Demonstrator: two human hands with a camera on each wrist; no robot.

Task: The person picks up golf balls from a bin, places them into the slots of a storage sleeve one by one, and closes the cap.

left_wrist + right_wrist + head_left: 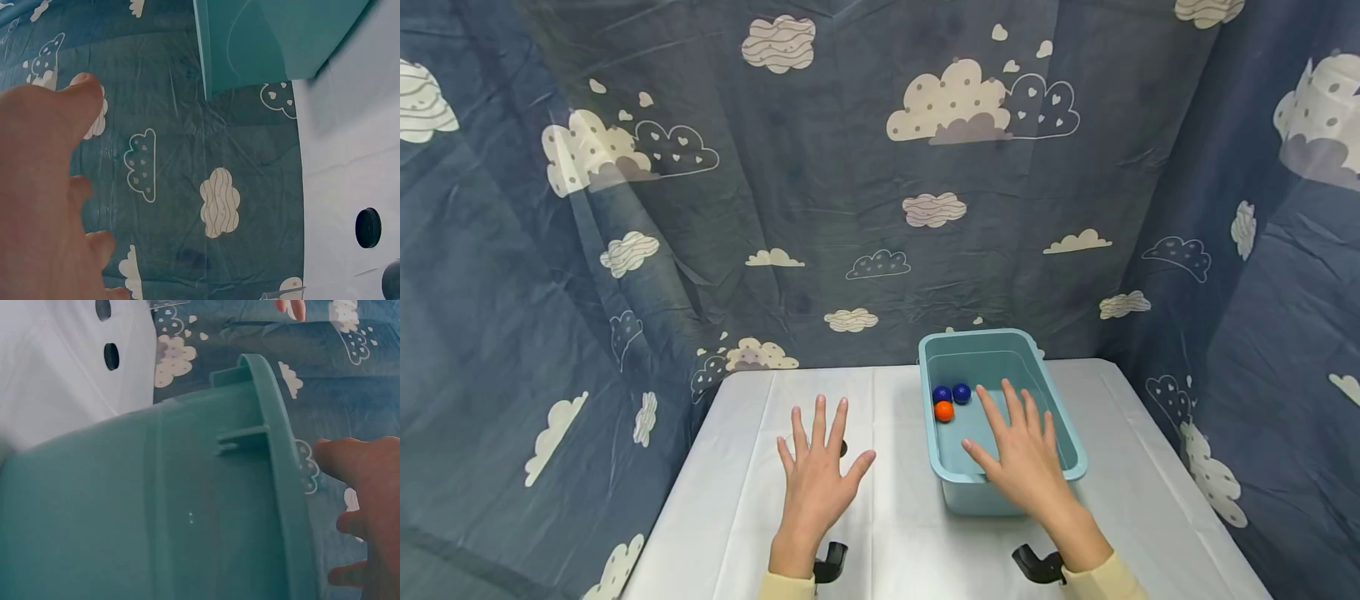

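The head view is taken from above, facing forward and down, farthest off; the bench [898,525] and patterned cloth [835,167] are taken in, with the bin [981,497] at four o'clock. The left wrist view is turned sideways: the bench is seen at three o'clock, the bin at one, the left hand [40,194], very near, toward eight. In the right wrist view the bin's outside is met close up, toward seven. Bin, bench and cloth are shared by all three.

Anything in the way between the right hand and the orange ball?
Nothing visible: the right hand is spread over the open bin, with no object showing between it and the orange ball.
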